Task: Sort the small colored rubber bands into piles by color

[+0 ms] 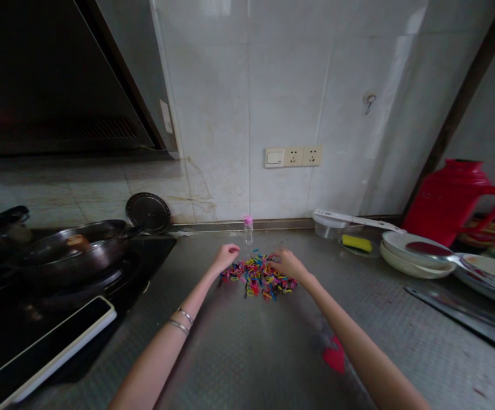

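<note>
A loose pile of small multicoloured rubber bands (256, 276) lies on the metal counter (247, 347). My left hand (226, 256) is over the pile's left edge, fingers curled together; whatever they hold, if anything, is too small to make out. At the right side of the heap is my right hand (289, 264), its fingers bent down to the bands and pressed close; their tips are partly lost among the colours. Behind the pile, near the wall, a small clear bottle (248, 234) with a pink cap stands upright.
Left are a stove with a pan (76, 250) and a long white-edged device (48, 350). On the right stand a clear tub (329, 226), a yellow sponge (356, 244), stacked bowls (418, 265), a knife (456, 319) and a red thermos jug (452, 199). A red-patterned plastic bag (335, 356) lies near my right forearm.
</note>
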Motion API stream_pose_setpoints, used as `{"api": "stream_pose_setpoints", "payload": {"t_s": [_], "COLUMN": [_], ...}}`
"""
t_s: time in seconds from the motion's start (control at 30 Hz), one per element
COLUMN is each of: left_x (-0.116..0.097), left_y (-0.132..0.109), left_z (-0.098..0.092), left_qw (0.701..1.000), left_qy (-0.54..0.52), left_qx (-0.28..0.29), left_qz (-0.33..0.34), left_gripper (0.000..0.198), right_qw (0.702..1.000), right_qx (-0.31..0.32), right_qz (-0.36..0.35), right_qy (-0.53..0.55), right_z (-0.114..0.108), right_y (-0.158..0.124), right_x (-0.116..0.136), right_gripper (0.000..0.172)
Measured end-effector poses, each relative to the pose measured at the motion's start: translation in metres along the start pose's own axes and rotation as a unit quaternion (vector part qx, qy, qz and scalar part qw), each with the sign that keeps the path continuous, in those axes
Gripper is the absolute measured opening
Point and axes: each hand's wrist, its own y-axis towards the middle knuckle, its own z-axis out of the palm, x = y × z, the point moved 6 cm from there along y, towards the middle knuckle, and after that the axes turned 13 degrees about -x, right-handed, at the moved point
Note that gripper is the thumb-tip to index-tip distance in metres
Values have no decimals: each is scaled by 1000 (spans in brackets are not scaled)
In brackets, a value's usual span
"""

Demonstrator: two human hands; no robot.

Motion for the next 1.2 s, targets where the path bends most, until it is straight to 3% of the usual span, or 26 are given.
{"api": "stream_pose_setpoints", "payload": {"t_s": [0.13,0.27,0.4,0.5,0.67,0.83,1.0,1.2], "left_x": [-32,-49,-56,-57,-52,-45,-26,-15], "left_y": [-41,-64,-74,-78,-77,-70,-65,-73], "left_z": [32,33,26,19,5,-1,-9,-11], "left_qw": [970,946,940,945,963,977,991,992], "left_qy": [105,174,149,126,103,66,63,27], "left_qx": [150,145,170,165,91,44,14,82], "left_qz": [159,232,254,253,232,200,113,87], "left_gripper": [24,29,27,23,25,26,27,19], "right_qw": [1000,1000,999,998,996,994,991,989], "right_qx": [4,-8,-44,-57,-39,-69,-86,-84], "right_qz": [-5,2,3,-15,-77,-61,-36,-52], "right_qy": [-18,-15,-22,1,35,61,91,110], "right_z": [2,10,13,15,16,1,-14,-27], "right_y": [-24,-23,-8,2,1,-12,-17,-28], "right_x": [6,7,12,21,36,27,15,21], "right_gripper": [42,24,19,25,39,41,43,30]}}
